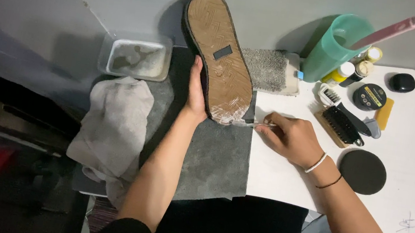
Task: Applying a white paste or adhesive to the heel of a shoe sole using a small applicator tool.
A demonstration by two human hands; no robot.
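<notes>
- A pale grey cloth [114,123] lies crumpled at the table's left edge, with a clear plastic tub [136,55] just behind it.
- The left hand [195,93] is closed around the edge of a shoe [218,56], holding it tilted up, its tan sole facing the camera and its heel end down on a dark grey mat [211,157].
- A folded grey towel [267,69] sits behind the shoe.
- The right hand [291,140] pinches a small clear-handled brush [252,123], whose tip touches the sole's lower end.
- On the white table [400,219] to the right: a green cup [336,45], small bottles [352,71], a black-bristled wooden brush [339,125], a round tin [369,96] and a black round pad [363,171].
</notes>
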